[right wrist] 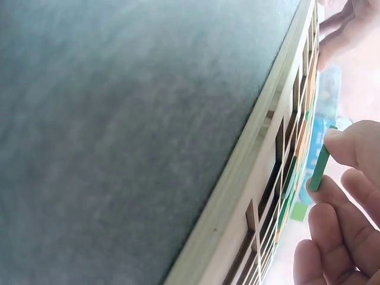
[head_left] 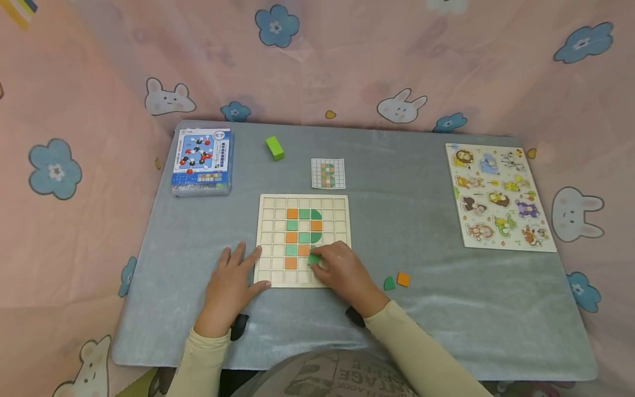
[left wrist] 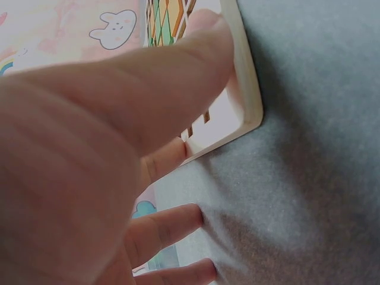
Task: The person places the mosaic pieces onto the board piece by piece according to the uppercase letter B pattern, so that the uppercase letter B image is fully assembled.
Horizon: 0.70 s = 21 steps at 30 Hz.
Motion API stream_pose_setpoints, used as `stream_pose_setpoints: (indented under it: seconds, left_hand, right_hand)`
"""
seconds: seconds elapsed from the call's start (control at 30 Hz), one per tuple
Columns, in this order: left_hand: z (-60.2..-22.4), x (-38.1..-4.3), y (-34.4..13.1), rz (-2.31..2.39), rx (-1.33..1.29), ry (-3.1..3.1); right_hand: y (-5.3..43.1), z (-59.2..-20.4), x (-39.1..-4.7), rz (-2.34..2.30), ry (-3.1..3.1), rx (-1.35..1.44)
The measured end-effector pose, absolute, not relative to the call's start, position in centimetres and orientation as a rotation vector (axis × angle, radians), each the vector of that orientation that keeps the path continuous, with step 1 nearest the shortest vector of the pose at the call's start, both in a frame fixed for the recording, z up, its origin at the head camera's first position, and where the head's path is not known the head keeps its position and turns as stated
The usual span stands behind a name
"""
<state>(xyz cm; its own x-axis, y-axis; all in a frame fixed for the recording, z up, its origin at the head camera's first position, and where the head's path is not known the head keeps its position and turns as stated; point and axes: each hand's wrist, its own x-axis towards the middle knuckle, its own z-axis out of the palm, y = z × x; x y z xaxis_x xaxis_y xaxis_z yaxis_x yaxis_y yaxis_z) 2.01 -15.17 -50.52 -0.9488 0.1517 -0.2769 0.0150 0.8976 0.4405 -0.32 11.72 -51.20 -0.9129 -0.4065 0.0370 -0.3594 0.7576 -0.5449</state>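
A wooden grid board (head_left: 267,225) lies on the grey-covered table, with orange and green tiles set in several of its squares. My left hand (head_left: 228,286) rests with fingers spread at the board's lower left corner; in the left wrist view its thumb (left wrist: 205,50) lies on the rim. Between thumb and forefinger, my right hand (head_left: 347,274) pinches a green tile (right wrist: 320,169) over the lower right part of the pattern. The tile's full outline is partly hidden by the fingers. Right of that hand lie a green quarter-round tile (head_left: 389,283) and an orange square tile (head_left: 403,279).
Behind the board lies a small pattern card (head_left: 328,173), with a bright green block (head_left: 275,148) to its left. A blue boxed set (head_left: 202,162) stands at the back left. An animal puzzle board (head_left: 501,198) lies at the right edge.
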Motion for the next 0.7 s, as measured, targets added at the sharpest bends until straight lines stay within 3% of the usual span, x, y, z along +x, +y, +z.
stream_pose_setpoints:
  seconds: [0.7]
  left_hand:
    - [-50.21,1.92,-15.10,0.621,0.114,2.735]
  right_hand:
    - [11.67,-51.21,-0.25,-0.891,2.881,-0.729]
